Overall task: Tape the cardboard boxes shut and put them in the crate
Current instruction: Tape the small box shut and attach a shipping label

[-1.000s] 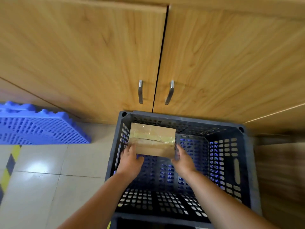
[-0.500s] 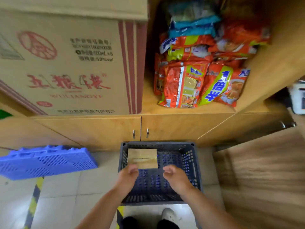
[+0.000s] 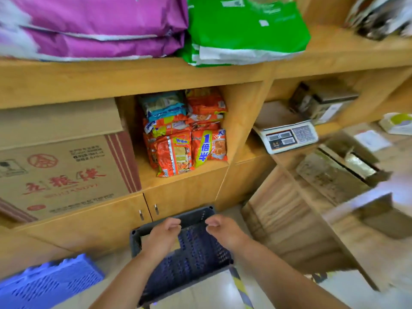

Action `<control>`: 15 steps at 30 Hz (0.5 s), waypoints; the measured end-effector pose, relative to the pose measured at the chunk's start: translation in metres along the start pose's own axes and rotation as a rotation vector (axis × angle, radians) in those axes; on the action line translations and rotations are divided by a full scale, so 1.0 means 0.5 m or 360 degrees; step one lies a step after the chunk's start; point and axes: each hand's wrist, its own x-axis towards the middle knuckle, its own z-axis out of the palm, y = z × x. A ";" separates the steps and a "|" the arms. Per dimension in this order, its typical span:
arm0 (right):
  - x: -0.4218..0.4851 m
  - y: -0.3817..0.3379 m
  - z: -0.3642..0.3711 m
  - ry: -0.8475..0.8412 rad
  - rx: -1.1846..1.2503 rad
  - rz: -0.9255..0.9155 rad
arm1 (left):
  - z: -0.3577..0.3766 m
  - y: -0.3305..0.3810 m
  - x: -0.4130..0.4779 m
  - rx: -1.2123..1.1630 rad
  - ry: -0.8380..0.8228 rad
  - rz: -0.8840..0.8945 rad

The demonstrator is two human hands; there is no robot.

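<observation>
A dark slotted crate [image 3: 201, 214] stands on the floor in front of the wooden cabinet. The taped cardboard box [image 3: 177, 243] lies inside it at the far left, and only slivers of tan show past my left hand. My left hand [image 3: 163, 236] hovers over the crate's left half with its fingers loosely curled, holding nothing. Over the right half, my right hand [image 3: 223, 230] is the same, loosely curled and empty. Neither hand touches the box or the crate.
A blue plastic pallet [image 3: 44, 284] lies at the lower left. Above the cabinet doors [image 3: 111, 224], shelves hold a large printed carton [image 3: 62, 170], noodle packs [image 3: 185, 141] and a scale [image 3: 287, 137]. A wooden table with open cardboard boxes [image 3: 334, 175] is at the right. Striped tape [image 3: 240, 286] marks the floor.
Both hands let go of the taped box, which stays in the crate, and rose above it. The view lifted and swung right, bringing in the shelves and the table.
</observation>
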 end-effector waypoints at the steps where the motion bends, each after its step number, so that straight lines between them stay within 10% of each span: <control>1: -0.013 0.010 -0.016 0.0038 0.0052 -0.0006 | 0.017 0.014 -0.004 -0.0003 -0.0014 0.0035; 15: -0.237 0.342 -0.347 0.0453 0.0569 -0.0099 | 0.476 0.251 -0.104 -0.0092 -0.0150 0.0285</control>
